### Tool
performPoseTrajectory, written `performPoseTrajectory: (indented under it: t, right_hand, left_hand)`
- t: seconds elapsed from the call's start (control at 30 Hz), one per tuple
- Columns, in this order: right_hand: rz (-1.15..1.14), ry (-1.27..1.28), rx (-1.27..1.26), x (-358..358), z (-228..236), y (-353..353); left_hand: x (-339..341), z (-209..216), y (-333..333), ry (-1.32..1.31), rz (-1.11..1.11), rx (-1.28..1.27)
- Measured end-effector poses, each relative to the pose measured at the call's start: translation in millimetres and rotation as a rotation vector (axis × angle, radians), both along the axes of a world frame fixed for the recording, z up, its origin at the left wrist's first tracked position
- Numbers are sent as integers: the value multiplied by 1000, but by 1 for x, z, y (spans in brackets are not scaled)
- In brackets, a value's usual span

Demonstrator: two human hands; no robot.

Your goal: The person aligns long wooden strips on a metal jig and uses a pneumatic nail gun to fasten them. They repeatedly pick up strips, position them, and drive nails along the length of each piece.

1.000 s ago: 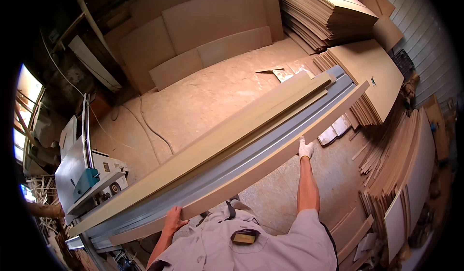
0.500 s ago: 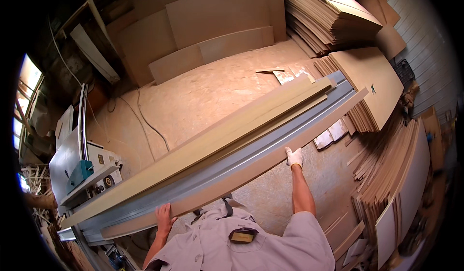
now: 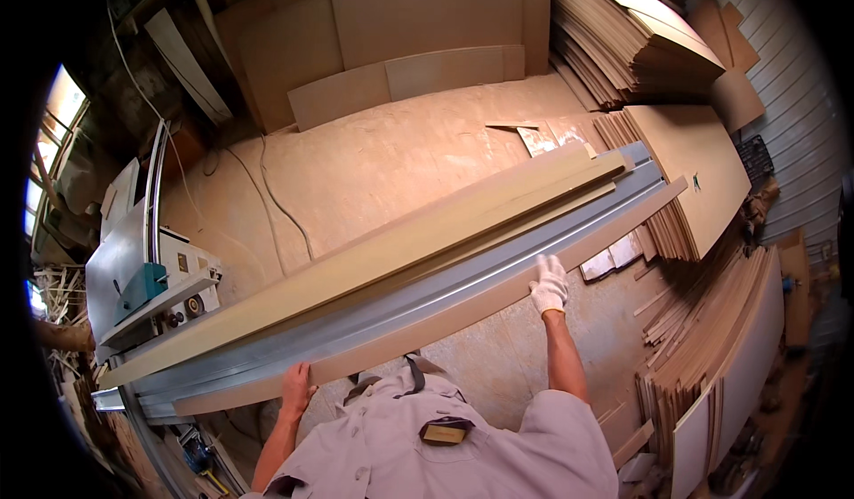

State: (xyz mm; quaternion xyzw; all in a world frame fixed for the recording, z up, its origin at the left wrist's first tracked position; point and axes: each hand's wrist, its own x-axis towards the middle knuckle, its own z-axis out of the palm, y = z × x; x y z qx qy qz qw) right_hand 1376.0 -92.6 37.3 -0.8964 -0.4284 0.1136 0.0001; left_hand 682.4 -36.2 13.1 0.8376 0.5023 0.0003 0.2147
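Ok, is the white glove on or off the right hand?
On: the white glove covers the right hand to a cuff at the wrist. The left hand, at the narrow board, is bare.

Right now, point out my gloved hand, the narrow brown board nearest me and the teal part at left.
Gloved right hand (image 3: 549,287): head view, back of the glove.
Narrow brown board (image 3: 427,332): head view, middle of its length.
Teal part (image 3: 142,290): head view, middle of its surface.

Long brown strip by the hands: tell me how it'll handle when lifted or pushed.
The strip would probably flex, being long and narrow. It may slide easily along the grey metal bed, whose surface looks smooth. Flat sides make rolling unlikely.
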Motion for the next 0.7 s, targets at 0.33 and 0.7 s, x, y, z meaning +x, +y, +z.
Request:
performPoseTrajectory:
  t: [0.33, 0.7]
  right_hand:
    - [700, -245, -20, 32, -42, 7]
    - [781, -230, -142, 37, -21, 14]
  left_hand:
    - [7, 6, 4, 26, -26, -3]
    - [7, -3, 3, 67, -26, -11]
